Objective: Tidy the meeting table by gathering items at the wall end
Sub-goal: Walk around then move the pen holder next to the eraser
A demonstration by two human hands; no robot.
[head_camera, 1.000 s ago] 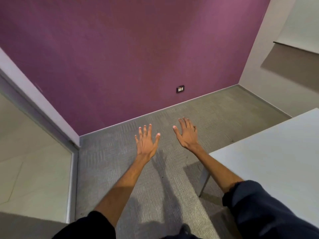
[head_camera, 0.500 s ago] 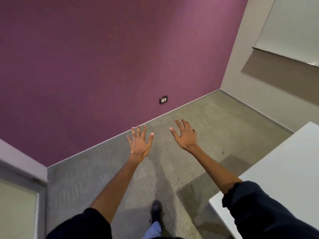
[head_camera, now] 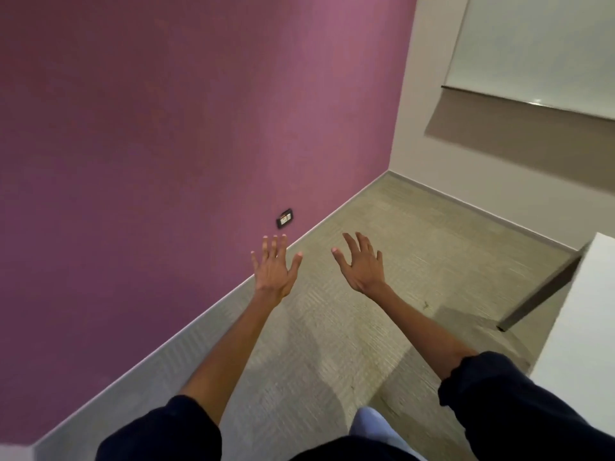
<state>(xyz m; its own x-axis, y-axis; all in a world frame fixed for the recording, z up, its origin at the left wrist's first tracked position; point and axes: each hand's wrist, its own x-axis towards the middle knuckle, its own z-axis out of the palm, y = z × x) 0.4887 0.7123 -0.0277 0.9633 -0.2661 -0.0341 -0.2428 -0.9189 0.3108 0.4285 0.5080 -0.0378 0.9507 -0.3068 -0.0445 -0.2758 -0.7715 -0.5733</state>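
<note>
The fingers (head_camera: pixel 273 245) of the left hand (head_camera: pixel 273 272) were spread wide and held nothing, the back of the hand facing the camera just left of the frame's centre. The fingers (head_camera: pixel 360 245) of the right hand (head_camera: pixel 362 271) were likewise splayed and empty, just right of centre. The two hands were raised side by side with a gap between them, touching nothing.

Both bare forearms ran down and outward from the hands to dark sleeves, the left sleeve (head_camera: pixel 159 430) at the bottom left and the right sleeve (head_camera: pixel 519 407) at the bottom right. A pale blue patch of clothing (head_camera: pixel 372 424) showed at the bottom edge between them.

The tabletop (head_camera: pixel 589 327), white, entered at the right edge of the frame, lower right of the right hand and well apart from it; the part in view carried nothing. A dark leg (head_camera: pixel 539 294) slanted under its far corner down to the carpet (head_camera: pixel 382 227).

The carpet, grey-beige, filled the middle and lower frame beneath the hands. A purple wall (head_camera: pixel 166 128) took up the left and upper left, with a small dark socket (head_camera: pixel 285 218) low on it, just above the left hand. A pale wall (head_camera: pixel 466 171) stood at the upper right, carrying a whiteboard (head_camera: pixel 549 44) in the top right corner.
</note>
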